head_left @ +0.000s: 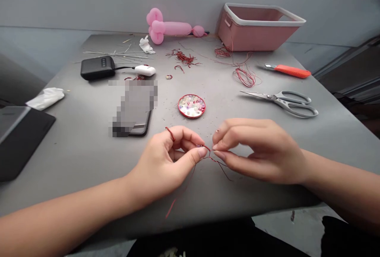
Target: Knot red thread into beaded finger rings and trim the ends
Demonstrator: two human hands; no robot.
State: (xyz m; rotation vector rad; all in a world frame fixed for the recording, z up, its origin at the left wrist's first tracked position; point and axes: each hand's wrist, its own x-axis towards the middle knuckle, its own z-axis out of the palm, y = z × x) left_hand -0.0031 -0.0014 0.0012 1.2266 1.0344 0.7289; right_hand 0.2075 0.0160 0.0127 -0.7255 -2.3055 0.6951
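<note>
A thin red wire [214,161] is pinched between the left hand [166,158] and right hand [258,150] near the desk's [89,142] front edge, with a bead dish [191,106] just behind and scissors [285,102] toward the right edge.

On the table [89,138], the lid with beads [191,106] lies in the middle, just behind the two hands. The phone [133,108] lies left of the lid, and behind the phone is the power bank [97,67]. The scissors [283,101] lie right of the lid. The basket [258,25] stands at the far right, with the balloon [169,27] to its left.
</note>
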